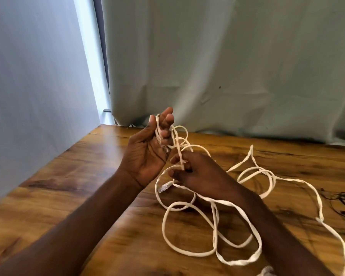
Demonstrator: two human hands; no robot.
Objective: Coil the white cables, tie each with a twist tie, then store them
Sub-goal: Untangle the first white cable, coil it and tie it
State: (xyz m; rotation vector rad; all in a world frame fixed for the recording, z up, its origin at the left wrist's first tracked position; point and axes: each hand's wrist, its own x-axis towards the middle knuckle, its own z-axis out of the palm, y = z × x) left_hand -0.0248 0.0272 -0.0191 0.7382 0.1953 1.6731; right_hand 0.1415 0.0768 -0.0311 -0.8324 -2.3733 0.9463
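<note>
Coiling has only begun. The left hand (147,154) is raised palm-up, fingers loosely curled round one plug end of the white cable (213,220). The right hand (195,174), just beside it, pinches a strand between thumb and fingers. Most of the cable sprawls in loose tangled loops on the counter (72,176). Next, I judge, the right hand must feed strand into even loops on the left, clearing crossings. Dark thin ties (343,204), possibly, lie at right.

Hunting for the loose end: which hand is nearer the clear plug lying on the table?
Right. The right hand hovers just above and beside the plug; the left hand is raised farther up-left, holding cable.
</note>
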